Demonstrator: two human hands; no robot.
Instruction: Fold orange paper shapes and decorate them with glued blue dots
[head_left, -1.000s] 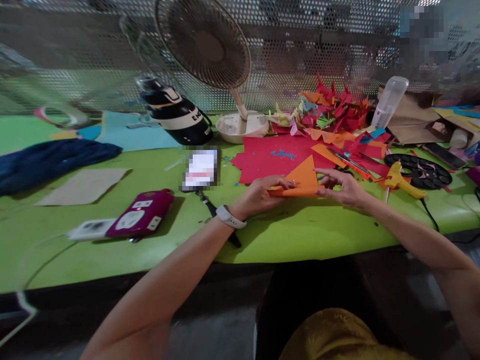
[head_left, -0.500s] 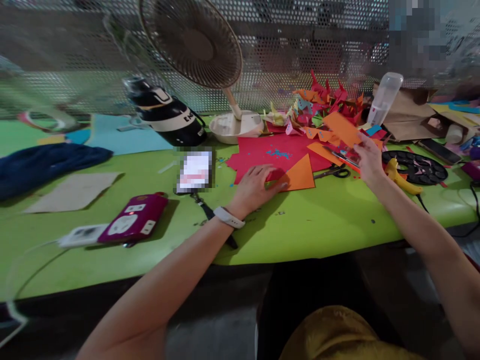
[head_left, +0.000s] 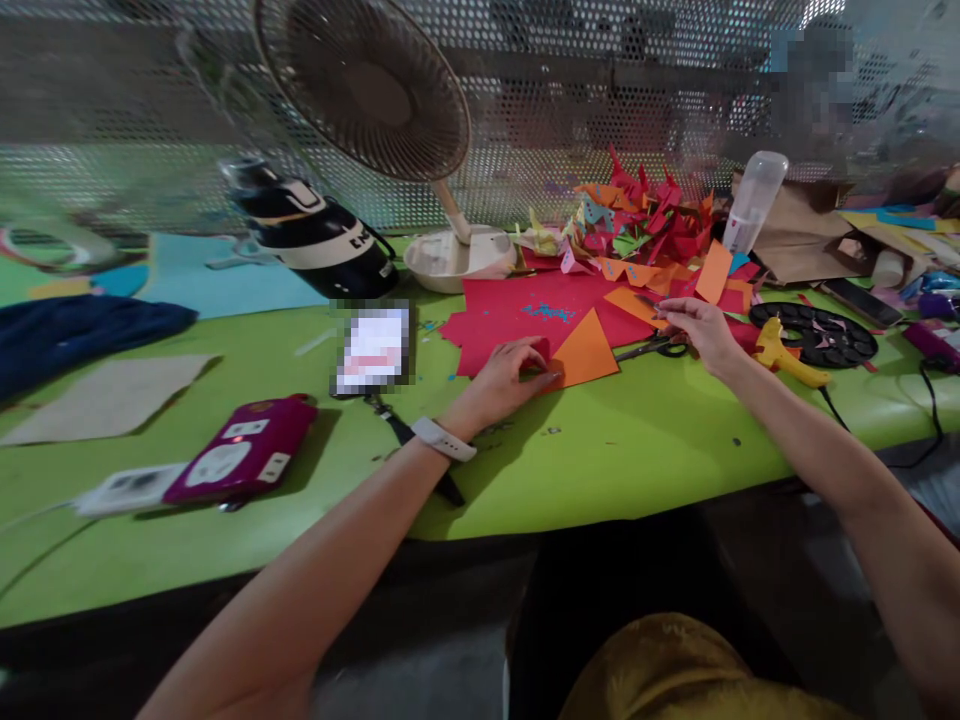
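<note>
My left hand (head_left: 504,382) has thumb and finger closed at the left corner of a folded orange paper triangle (head_left: 589,355), which lies over the front edge of a red sheet (head_left: 495,310). My right hand (head_left: 703,332) is to the right, its fingertips together by another orange paper piece (head_left: 628,304); whatever they pinch is too small to make out. Beneath that hand lie dark scissors (head_left: 651,347), pointing left. Just behind it an orange paper strip (head_left: 714,272) leans against the paper pile. Small blue scraps (head_left: 547,312) are scattered on the red sheet.
A heap of folded paper shapes (head_left: 652,215) stands at the back, beside a clear bottle (head_left: 756,200). Right of my right hand are a yellow hot-glue gun (head_left: 787,358) and black tray (head_left: 840,335). Left are a phone (head_left: 373,348), purple power strip (head_left: 244,447), flask (head_left: 315,235) and fan (head_left: 367,85).
My right hand has moved left and let go of the orange strip, which now rests behind it. A thin tool with an orange handle no longer shows in that hand. My left hand stays at the triangle.
</note>
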